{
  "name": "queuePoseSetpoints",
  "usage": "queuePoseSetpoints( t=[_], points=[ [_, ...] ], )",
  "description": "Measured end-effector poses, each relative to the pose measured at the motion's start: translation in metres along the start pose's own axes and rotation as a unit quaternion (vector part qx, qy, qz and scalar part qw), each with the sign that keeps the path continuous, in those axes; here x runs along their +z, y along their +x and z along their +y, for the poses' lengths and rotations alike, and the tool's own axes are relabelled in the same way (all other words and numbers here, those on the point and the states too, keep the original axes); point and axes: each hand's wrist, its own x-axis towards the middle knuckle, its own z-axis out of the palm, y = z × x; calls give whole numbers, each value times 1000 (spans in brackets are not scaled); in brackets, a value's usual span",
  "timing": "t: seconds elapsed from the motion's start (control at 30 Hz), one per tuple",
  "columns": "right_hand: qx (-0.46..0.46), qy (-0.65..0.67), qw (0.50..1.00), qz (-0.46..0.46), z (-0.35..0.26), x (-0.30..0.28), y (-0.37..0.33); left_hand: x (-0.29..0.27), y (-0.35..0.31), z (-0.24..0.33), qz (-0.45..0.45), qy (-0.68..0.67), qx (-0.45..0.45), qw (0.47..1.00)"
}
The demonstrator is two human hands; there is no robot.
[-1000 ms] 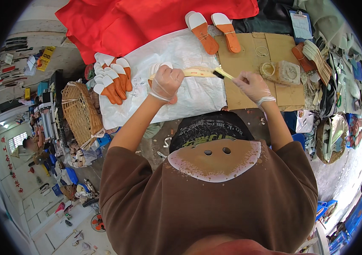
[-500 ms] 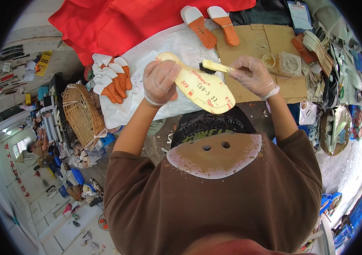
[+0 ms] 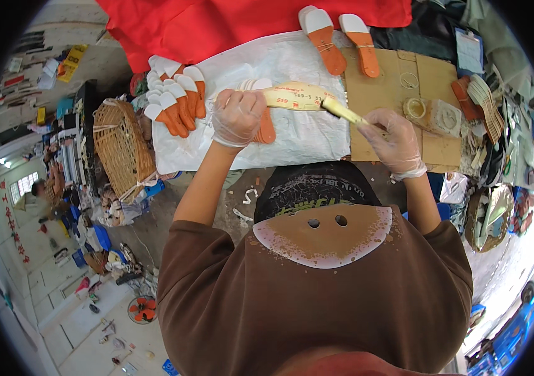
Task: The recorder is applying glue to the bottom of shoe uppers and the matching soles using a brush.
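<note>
My left hand point(image 3: 240, 118), in a clear glove, grips the toe or heel end of a pale yellow insole board point(image 3: 293, 98) with red and black print. The board is tipped, so its face looks narrow. Closed on a small brush with a pale handle point(image 3: 349, 115) is my gloved right hand point(image 3: 395, 139). The brush's dark bristles are at the board's right end; whether they touch it I cannot tell. Behind my left hand, orange-and-white insoles point(image 3: 267, 127) lie on a white sheet point(image 3: 311, 133), partly hidden.
Orange-and-white insoles point(image 3: 177, 103) are bunched at left, and two tied bundles point(image 3: 324, 44) lie at the far side. An open glue-like pot point(image 3: 414, 109) stands on cardboard point(image 3: 398, 81). Red cloth point(image 3: 248, 25) covers the back. A wicker basket point(image 3: 123, 141) stands left.
The insole board has tilted from face-on to nearly edge-on and moved farther away. The brush has shifted right and now points up-left at the board's end. My view has shifted slightly.
</note>
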Motion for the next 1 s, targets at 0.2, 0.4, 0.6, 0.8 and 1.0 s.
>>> queuePoseSetpoints(
  t=[0.2, 0.4, 0.6, 0.8, 1.0],
  points=[
    [-35, -76, 996, -44, -45, 74, 34, 1, -44, -18, -15, -31, -17, 999],
    [57, -269, 956, -101, -10, 123, 67, 24, -136, -61, -107, -53, -142, 983],
    [177, -168, 969, -33, -4, 147, 75, 72, -285, -139, -152, -151, -527, 822],
    [194, -174, 965, -35, -47, 199, 96, 158, -413, -215, 47, -415, -772, 479],
    [189, -204, 959, -53, -68, 222, 99, 208, -423, -236, 44, -389, -801, 454]
  ],
)
